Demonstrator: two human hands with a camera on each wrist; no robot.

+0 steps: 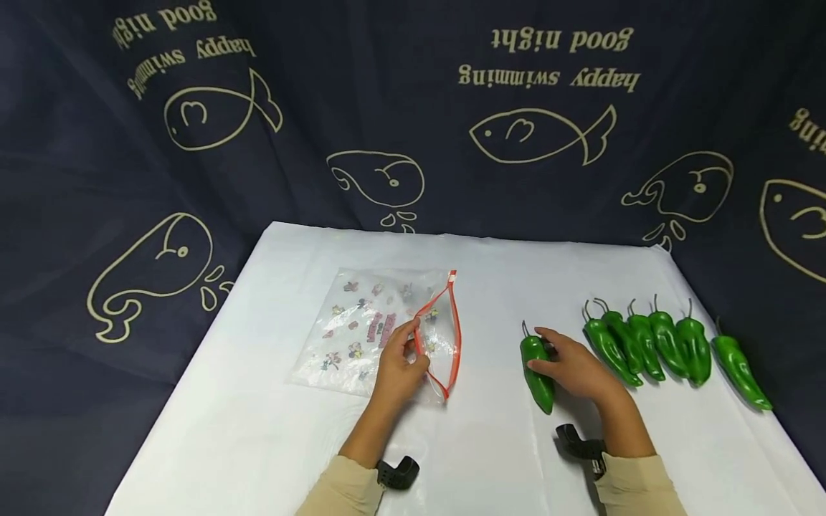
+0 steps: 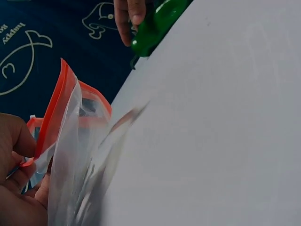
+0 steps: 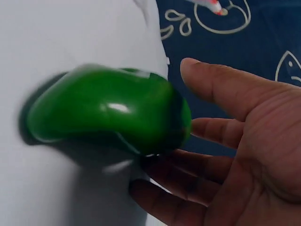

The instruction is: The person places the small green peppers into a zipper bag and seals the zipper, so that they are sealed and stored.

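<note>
Nearest the wrist camera, the right hand (image 3: 263, 146) is held spread about a green pepper (image 1: 538, 388), right of the clear bag (image 1: 351, 308), whose red edging (image 1: 458, 337) is pinched by the left hand (image 1: 400, 369). Grasping is apparently being attempted; finger closure is needed next.

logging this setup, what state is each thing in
Plastic bag, red-edged mouth open
Left hand, pinching the bag's edge
Lone pepper, whole, stem on
Right hand, around that pepper, grip unclear
Six peppers at right, whole, lying down, stems on
White table cover, spread, lightly creased
Dark cloth, creased
</note>
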